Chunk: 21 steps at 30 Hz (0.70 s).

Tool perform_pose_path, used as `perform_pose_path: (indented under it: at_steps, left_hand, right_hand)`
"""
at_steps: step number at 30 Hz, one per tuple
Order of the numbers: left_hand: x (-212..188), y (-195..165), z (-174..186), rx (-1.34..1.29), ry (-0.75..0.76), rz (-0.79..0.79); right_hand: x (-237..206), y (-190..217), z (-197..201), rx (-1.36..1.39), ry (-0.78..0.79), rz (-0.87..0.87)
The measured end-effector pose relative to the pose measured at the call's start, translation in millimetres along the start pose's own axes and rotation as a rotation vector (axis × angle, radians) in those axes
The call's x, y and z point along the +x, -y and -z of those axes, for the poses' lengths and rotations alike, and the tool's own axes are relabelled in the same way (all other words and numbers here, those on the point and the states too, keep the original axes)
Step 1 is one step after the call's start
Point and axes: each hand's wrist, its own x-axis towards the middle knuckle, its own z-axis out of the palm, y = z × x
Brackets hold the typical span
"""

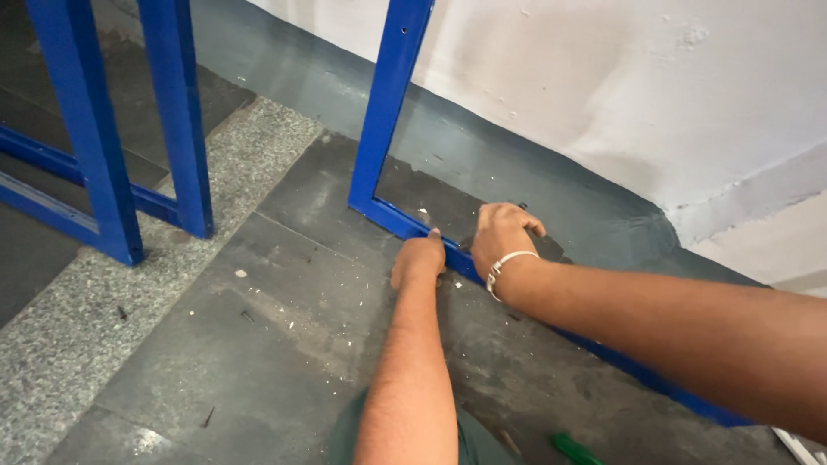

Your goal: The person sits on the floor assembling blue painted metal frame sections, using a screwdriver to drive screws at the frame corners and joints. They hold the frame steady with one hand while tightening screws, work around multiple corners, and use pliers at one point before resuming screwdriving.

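A blue metal frame (385,120) stands on the dark stone floor against the wall, with its bottom rail (392,220) running right along the floor. My left hand (418,260) is closed against the near side of that rail, thumb on top. My right hand (501,234) reaches over the rail just to the right, fingers curled down behind it; a white bracelet circles the wrist. Whether any small thing is held in either hand is hidden.
Two more blue frame posts (95,129) stand at the left on a speckled granite strip (77,327). A green tool handle (575,449) lies on the floor at the bottom right. White debris specks litter the floor. A white plastered wall (646,86) rises behind.
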Motion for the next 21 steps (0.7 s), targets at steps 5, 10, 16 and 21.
perform_pose_path:
  at_steps: [5, 10, 16, 21]
  left_hand:
    - [0, 1, 3, -0.015, -0.009, -0.008]
    - [4, 4, 2, -0.023, 0.008, -0.021]
    - [7, 2, -6, 0.002, -0.02, -0.001]
    - [0, 1, -10, 0.004, -0.012, -0.004]
  right_hand:
    - [-9, 10, -20, -0.117, -0.101, -0.045]
    - [-24, 23, -39, -0.066, -0.229, -0.029]
    - [-35, 19, -45, -0.029, -0.258, -0.046]
    - [-35, 20, -45, 0.272, -0.288, -0.153]
